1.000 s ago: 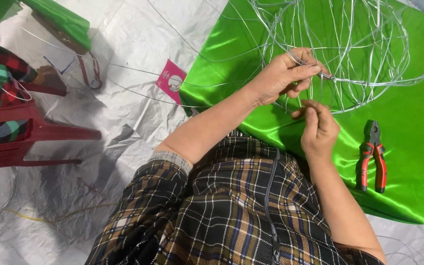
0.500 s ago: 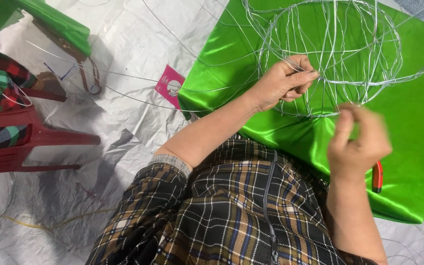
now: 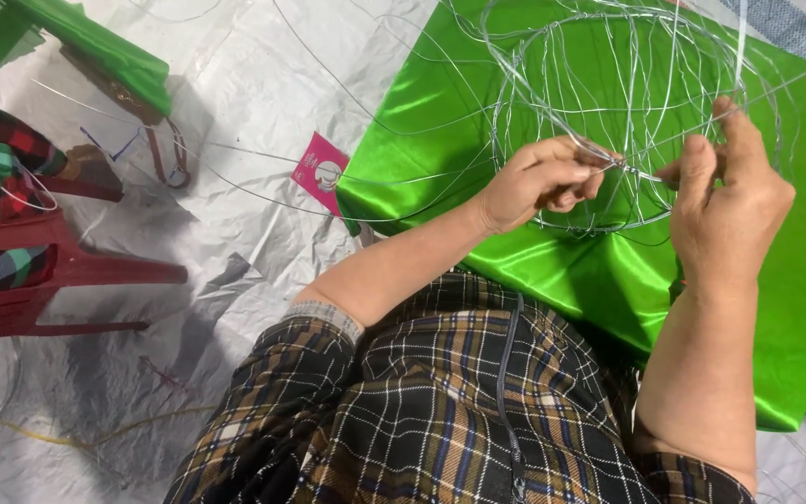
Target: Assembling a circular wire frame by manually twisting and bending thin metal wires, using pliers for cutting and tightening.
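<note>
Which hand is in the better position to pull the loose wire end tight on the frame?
Probably the right hand: its fingers pinch a thin wire strand running away to the upper right. The left hand is pinching the joint on the wire frame, so it seems better used for holding.

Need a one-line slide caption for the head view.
Both hands, left hand and right hand, pinch thin wire on a round wire frame over shiny green fabric.

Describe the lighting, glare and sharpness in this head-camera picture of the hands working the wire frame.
Head view: soft, even light; bright sheen on the green satin cloth; the thin wire frame glints and partly fades against it; left hand and right hand look sharp; faint shadows on the crinkled white sheet.
</note>
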